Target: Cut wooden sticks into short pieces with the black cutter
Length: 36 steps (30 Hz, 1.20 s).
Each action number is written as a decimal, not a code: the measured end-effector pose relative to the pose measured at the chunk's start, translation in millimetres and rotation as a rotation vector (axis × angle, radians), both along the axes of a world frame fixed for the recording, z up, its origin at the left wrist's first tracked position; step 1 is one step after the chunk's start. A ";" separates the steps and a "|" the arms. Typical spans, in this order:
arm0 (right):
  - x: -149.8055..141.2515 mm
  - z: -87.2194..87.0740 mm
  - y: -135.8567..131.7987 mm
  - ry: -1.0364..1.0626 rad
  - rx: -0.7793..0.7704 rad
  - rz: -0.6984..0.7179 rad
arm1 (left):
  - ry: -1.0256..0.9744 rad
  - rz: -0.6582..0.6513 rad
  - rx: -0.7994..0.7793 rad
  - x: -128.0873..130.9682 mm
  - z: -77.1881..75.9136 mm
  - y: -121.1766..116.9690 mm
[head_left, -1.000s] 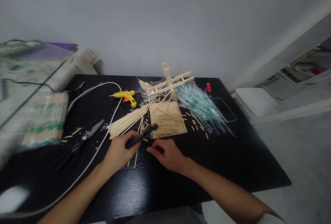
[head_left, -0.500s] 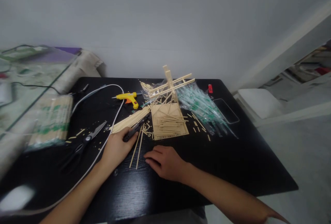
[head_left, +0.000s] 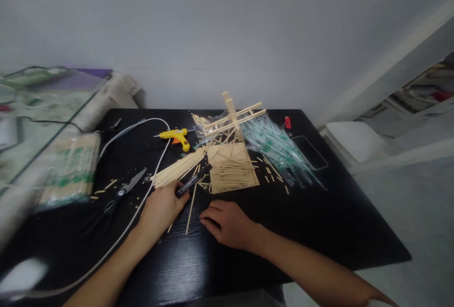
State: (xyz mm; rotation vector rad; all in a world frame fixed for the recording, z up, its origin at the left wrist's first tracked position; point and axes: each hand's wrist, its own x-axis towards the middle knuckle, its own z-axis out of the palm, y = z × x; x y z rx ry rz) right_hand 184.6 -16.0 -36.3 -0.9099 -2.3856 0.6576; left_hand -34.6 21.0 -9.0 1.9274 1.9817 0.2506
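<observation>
My left hand point(head_left: 165, 205) is closed around a slim dark tool that looks like a utility knife point(head_left: 193, 181), its far end angled up and right. Beneath that tool lie thin wooden sticks; one loose stick point(head_left: 190, 210) points toward me, and another is mostly covered by the hand. On the black table, my right hand point(head_left: 227, 222) rests with curled fingers, and nothing shows in them. Just beyond it are a square wooden stick base point(head_left: 230, 185) bearing loose sticks and an upright stick frame point(head_left: 232, 115). A bundle of sticks point(head_left: 179, 167) lies beyond my left hand.
A yellow glue gun point(head_left: 179, 137) lies behind the stick bundle. Open scissors point(head_left: 120, 193) and a white cable point(head_left: 144, 196) are on the left, with a wrapped stick pack point(head_left: 71, 167). Clear-and-green plastic wrappers point(head_left: 276, 141) and a red lighter-like item point(head_left: 287, 122) lie at right.
The dark tool has shifted slightly right and down in my left hand. One loose stick has slid left, further under that hand. My right hand has hardly moved.
</observation>
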 end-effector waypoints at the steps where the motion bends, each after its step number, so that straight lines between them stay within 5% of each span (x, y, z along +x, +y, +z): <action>1: -0.1 0.0 0.1 0.007 -0.005 -0.004 | -0.016 0.008 0.003 -0.6 0.2 0.7; 8: 1.0 0.7 0.0 0.068 -0.058 -0.017 | -0.477 0.073 0.093 -2.4 9.5 4.2; 11: 2.1 3.7 -0.1 0.144 -0.147 -0.038 | -0.746 0.154 -0.050 1.5 11.9 1.8; 15: 1.7 12.2 1.9 0.410 -0.531 -0.119 | -1.005 0.224 -0.381 9.7 13.2 -5.1; 18: -0.1 19.0 4.0 0.697 -0.955 -0.124 | -1.064 0.144 -0.515 14.8 13.8 -10.9; 21: -1.4 22.7 5.5 0.867 -1.149 -0.130 | -1.054 0.053 -0.574 18.2 14.3 -15.2; 31: 25.3 35.8 33.6 1.242 -1.029 -0.449 | -1.097 0.130 -0.389 6.3 14.3 -6.6; 36: 34.2 42.1 35.9 1.248 -1.037 -0.345 | -1.235 0.300 -0.214 3.7 13.2 -1.1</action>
